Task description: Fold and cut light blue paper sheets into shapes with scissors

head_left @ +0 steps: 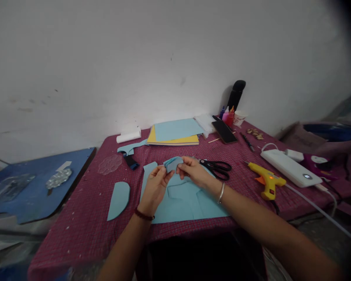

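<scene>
Between my two hands is a small stack of light blue paper pieces (174, 164), raised over the table. My left hand (157, 181) pinches its left edge, and my right hand (193, 171) grips the right edge. Below them lies a large light blue paper sheet (169, 212) with smaller cut pieces on it. Black-handled scissors (218, 168) rest by my right wrist, their blades partly hidden. A half-round light blue paper piece (119, 200) is left of the sheet.
A yellow hot glue gun (267, 180) and a white power bank (291, 167) lie on the right. Coloured paper sheets (175, 130), a phone (224, 131) and small paint bottles (228, 116) are at the back. A white roll (128, 135) sits back left; a blue table (32, 183) adjoins.
</scene>
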The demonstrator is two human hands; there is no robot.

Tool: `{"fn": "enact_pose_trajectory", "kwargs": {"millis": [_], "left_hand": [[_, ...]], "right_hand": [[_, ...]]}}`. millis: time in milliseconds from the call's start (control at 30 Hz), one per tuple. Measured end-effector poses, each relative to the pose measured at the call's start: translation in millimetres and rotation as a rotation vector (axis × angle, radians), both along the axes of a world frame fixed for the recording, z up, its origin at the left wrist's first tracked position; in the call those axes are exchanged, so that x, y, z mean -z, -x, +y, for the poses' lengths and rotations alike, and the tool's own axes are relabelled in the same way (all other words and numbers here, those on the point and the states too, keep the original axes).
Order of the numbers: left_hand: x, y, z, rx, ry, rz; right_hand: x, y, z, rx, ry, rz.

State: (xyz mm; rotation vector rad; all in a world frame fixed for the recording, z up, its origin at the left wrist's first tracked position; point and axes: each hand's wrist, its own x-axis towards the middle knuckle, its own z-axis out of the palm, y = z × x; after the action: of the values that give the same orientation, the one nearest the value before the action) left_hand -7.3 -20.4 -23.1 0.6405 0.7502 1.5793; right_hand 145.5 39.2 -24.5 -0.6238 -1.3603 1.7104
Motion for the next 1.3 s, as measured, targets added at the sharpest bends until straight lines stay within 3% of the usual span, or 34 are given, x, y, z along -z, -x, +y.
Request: {"fn": "enact_pose_trajectory", "kwargs": {"millis": [367,567,800,1000,1167,1300], "left_hand": [[4.0,-1,3,-0.023,0.045,0.15],[8.4,2,6,-0.114,0.04,0.242],[6.0,5,3,-0.14,0.043,0.255],[4.5,6,5,-0.137,0.049,0.199],[-7.2,11,7,-0.023,-0.01,0.16],[-7.2,9,8,-0.042,-0.051,0.157]], "right_hand": [[8.9,4,0,-0.038,0.013,0.027],[12.6,1,1,-0.165,0.088,0.053],[17.4,6,-2,-0.253,0.021,-0.065],[18.8,7,2,-0.1,-0.144,-0.166],[1.1,-5,-1,0.057,-0.37,-0.228],[-6.9,-9,-3,0.112,-0.466,-0.268]]}}
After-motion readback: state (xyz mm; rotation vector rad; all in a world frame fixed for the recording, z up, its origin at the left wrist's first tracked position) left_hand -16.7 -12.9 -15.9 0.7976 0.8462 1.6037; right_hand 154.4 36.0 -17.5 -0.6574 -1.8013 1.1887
